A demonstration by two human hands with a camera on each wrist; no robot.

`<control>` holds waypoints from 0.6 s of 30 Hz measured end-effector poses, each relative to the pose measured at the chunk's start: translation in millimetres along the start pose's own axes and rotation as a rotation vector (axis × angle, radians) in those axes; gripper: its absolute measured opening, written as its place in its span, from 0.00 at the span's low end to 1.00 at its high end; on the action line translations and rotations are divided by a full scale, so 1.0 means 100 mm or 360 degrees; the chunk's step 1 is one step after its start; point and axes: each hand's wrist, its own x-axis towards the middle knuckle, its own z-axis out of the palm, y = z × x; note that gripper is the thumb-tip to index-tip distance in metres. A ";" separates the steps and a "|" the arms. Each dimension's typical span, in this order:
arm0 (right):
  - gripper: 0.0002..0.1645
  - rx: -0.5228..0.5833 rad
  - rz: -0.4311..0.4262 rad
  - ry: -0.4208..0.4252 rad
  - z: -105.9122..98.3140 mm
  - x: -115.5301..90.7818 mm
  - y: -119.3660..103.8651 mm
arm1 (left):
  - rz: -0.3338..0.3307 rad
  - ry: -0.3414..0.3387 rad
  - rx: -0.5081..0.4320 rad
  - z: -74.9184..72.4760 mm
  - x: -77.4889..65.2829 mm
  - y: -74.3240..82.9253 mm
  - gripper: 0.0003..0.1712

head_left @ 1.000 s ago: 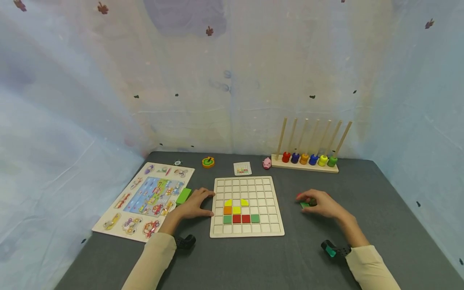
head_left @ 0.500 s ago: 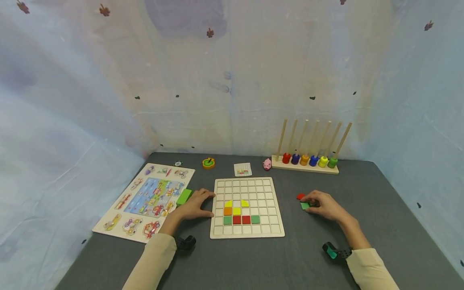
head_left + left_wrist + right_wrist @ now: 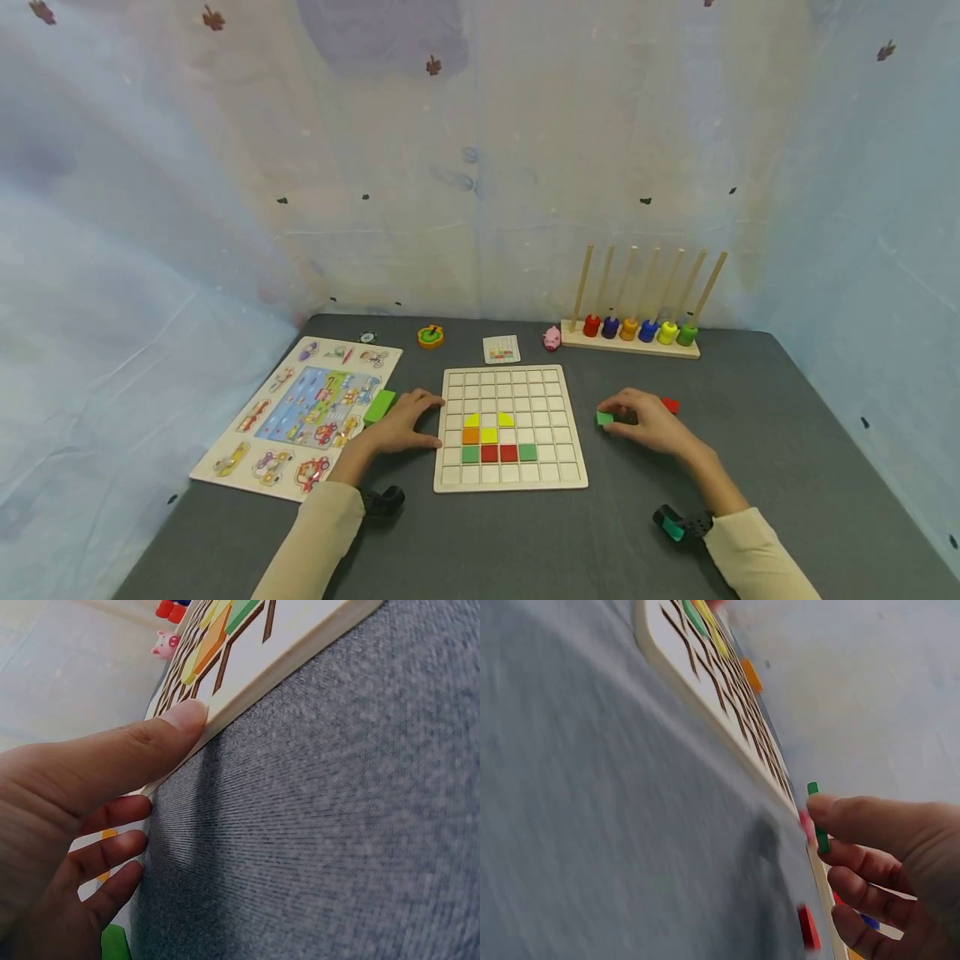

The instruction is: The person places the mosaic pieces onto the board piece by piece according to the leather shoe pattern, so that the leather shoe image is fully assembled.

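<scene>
A square grid board (image 3: 550,474) of pale wood lies mid-table in the head view, with yellow, orange, green and red tiles in several cells. My left hand (image 3: 402,425) rests against its left edge; in the left wrist view the thumb (image 3: 184,720) touches the rim. To the right of the board, my right hand (image 3: 651,423) pinches a green tile (image 3: 604,418) between thumb and fingers. The right wrist view shows this green tile (image 3: 819,817) edge-on, off the table. A red tile (image 3: 671,405) lies just behind the right hand, which may hide others.
A picture puzzle board (image 3: 247,477) lies at the left, beside a green block (image 3: 380,406). Behind the grid board are a pattern card (image 3: 501,349), a pink pig figure (image 3: 552,337) and an orange toy (image 3: 431,336). A rack with pegs (image 3: 631,346) stands at back right.
My right hand has taken the green tile off the table and moved left towards the board with it. A red tile now shows to its right. The left hand stays in place.
</scene>
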 end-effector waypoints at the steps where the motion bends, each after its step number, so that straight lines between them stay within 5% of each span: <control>1: 0.14 0.0013 -0.0023 -0.0020 0.02 0.02 -0.05 | 0.0001 0.0000 0.0000 0.00 0.00 0.00 0.40; 11: 0.16 0.0109 -0.0296 -0.0137 0.38 0.18 -0.46 | 0.0011 0.0009 -0.0001 0.01 0.00 -0.01 0.40; 18: 0.12 0.0184 -0.0420 -0.0131 0.58 0.23 -0.53 | 0.0004 0.0016 0.0022 0.01 -0.01 0.00 0.40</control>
